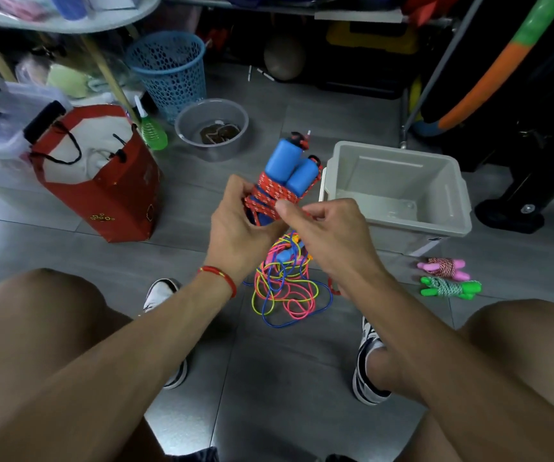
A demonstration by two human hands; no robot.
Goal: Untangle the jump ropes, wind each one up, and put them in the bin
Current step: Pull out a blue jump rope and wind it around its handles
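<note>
While my left hand (235,221) grips the blue-handled rope (285,181) just above its fingers, I keep the red cord taut in my right hand (322,235) pinch, laying each turn snug beside the last, bin (399,225) just beyond.

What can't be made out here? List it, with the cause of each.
- Lower ends of the blue handles: head view, covered by the left hand and red rope.
- Free rope end: hidden inside the right hand.
- Tangled ropes on the floor: top hidden behind both hands.
- Shelf items at top left: blurred, cut off.
</note>
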